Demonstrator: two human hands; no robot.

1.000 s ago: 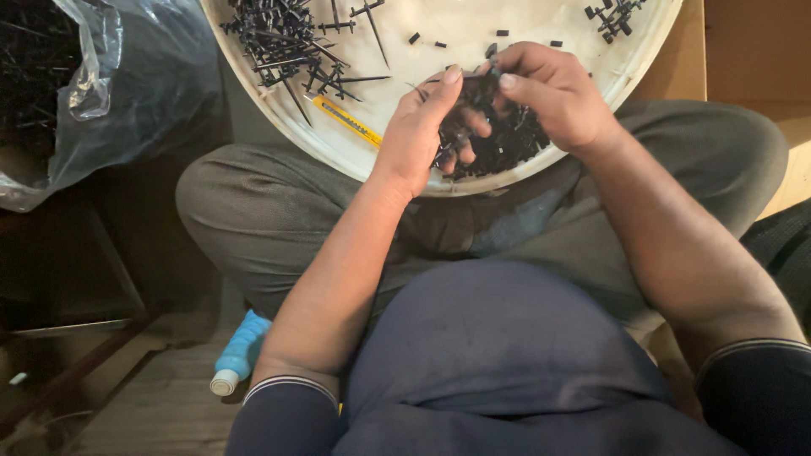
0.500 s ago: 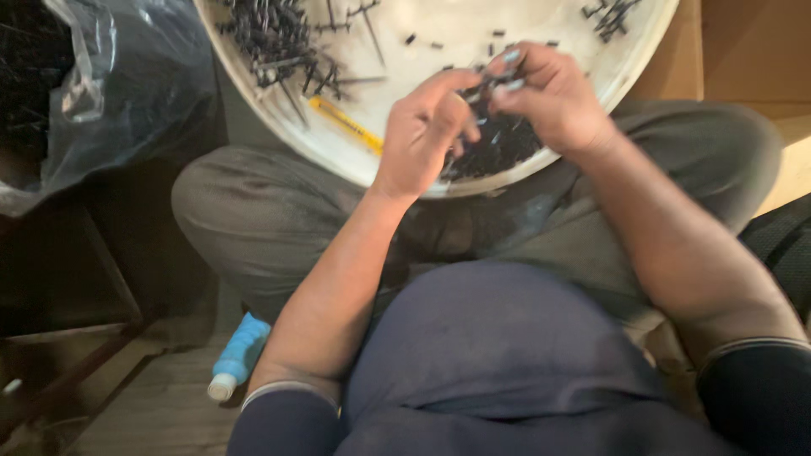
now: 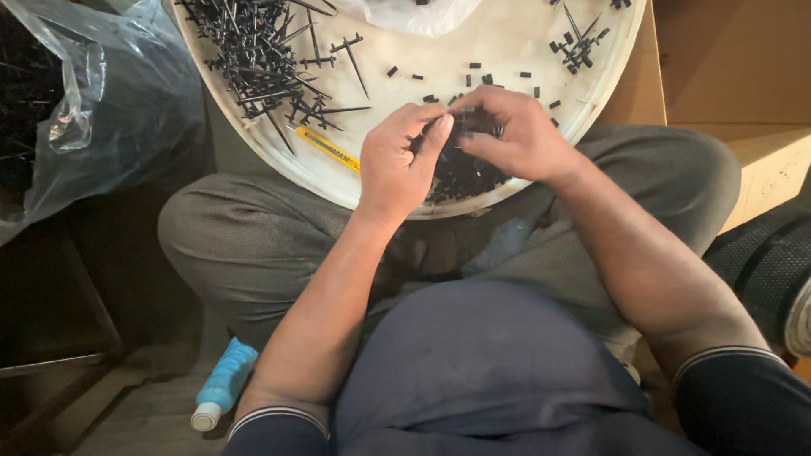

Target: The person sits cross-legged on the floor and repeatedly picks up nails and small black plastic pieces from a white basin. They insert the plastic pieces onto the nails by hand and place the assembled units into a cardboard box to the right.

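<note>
A: State the position of the workpieces.

B: A heap of small black parts lies at the lower rim of the round white tray, centre of the frame. Both hands meet directly above it.

A: State the condition of the hands.

B: The left hand is curled, fingertips pinched toward the right hand. The right hand is likewise pinched. Each appears to grip a small black piece where the fingertips meet; the pieces themselves are too small to identify.

A: List the surrounding items.

B: A dense pile of long black pins occupies the upper left of the tray. A yellow utility knife lies just below that pile. Short black caps are scattered across the tray centre. A smaller cluster of pins sits at the upper right. The tray rests on the person's crossed legs, not on a surface.

A: Outside the tray?

B: A clear plastic bag of dark parts stands at the upper left. A blue bottle lies on the floor, lower left. Cardboard boxes stand at the right.

A: Assess progress.

B: Judged from the large pin pile and the full bag, much remains; the small cluster suggests few are finished.
</note>
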